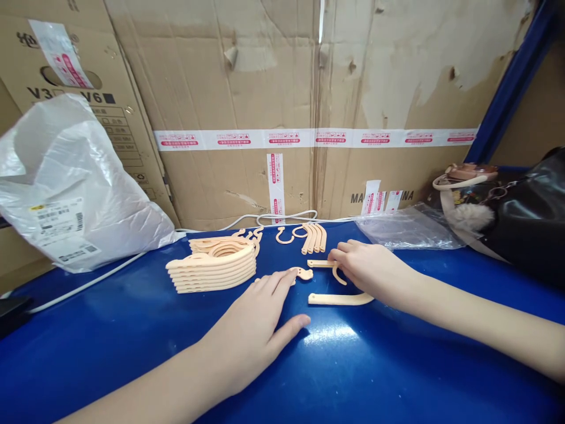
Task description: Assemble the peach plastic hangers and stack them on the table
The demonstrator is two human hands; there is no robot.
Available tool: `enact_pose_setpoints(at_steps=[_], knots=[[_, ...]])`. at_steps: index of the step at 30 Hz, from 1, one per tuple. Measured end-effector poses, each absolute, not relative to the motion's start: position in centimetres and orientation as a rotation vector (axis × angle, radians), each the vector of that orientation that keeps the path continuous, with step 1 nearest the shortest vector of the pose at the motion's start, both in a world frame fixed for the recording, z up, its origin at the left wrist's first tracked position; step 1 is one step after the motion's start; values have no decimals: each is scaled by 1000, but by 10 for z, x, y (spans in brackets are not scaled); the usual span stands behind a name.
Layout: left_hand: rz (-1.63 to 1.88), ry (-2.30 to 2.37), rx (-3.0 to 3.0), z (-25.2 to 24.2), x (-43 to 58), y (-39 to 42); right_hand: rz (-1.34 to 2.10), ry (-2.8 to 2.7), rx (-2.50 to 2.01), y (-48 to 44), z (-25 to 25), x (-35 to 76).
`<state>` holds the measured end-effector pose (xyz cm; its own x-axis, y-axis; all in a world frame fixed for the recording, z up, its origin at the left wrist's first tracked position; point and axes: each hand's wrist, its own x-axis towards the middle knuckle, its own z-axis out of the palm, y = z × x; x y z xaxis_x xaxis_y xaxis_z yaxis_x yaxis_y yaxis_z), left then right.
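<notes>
Basically, the parts are smooth cream plastic on a glossy blue counter (pixel 145 359). L hand (pixel 258 324) has a relaxed grip, thumb spread, fingertips on a small rounded piece (pixel 305 274) w/ dark spots, partly covered. R hand (pixel 364 268) bends over a straight strip (pixel 319 264) and a thin curved hook (pixel 338 277) (claw-like); its fingertips are hidden, so can't tell if that grip is clenched or just touching. Nearer the person, a bent bar (pixel 338 300) runs up to the R wrist, its end hard to make out. L of the L hand: a neat layered hanger stack (pixel 212 274). Farther back, a loose hook piece (pixel 286 238) + slim curved arms (pixel 315 238). Crinkly clear bag (pixel 410 229), far R; black bag (pixel 525 218) cut off at the edge.
</notes>
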<state>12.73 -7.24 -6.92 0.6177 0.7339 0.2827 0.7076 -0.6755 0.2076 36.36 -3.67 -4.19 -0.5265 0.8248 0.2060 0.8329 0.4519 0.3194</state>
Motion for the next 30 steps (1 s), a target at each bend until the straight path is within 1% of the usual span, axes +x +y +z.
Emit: enact_pose_setpoints(at_steps=[2,4,6,9,12,14,18,20,24,26,30], knots=[[501,1292,2840,-67,128,-79,-709,-2680,-1443,-38,-42,363],[405,1366,2944,-67,129,-84,-744,-2685,-1299,-41,-39,362],[318,1414,3050,-69,129,-85,-630,-2734,-1097,-48,-34,361],[258,1435,3169,-74,127,-82,-342,-2860,-883,-60,-29,361],[178,1437,3216,-72,125,-81,-310,-2904,-828,-67,-29,357],[218,1440,3247,-67,124,-82,-366,-2911,-819,-69,-31,353],[643,1431,3245,-55,124,-86,-427,-2918,-786,-69,-36,346],[754,1450,3176,-52,124,-88,-468,-2926,-751,-69,-38,346],[629,1625,2941,-48,125,-90,-480,-2908,-722,-68,-44,348],[543,1616,2854,-48,126,-90,-477,-2884,-711,-68,-46,349],[499,1545,2731,-47,127,-91,-431,-2854,-730,-68,-47,349]])
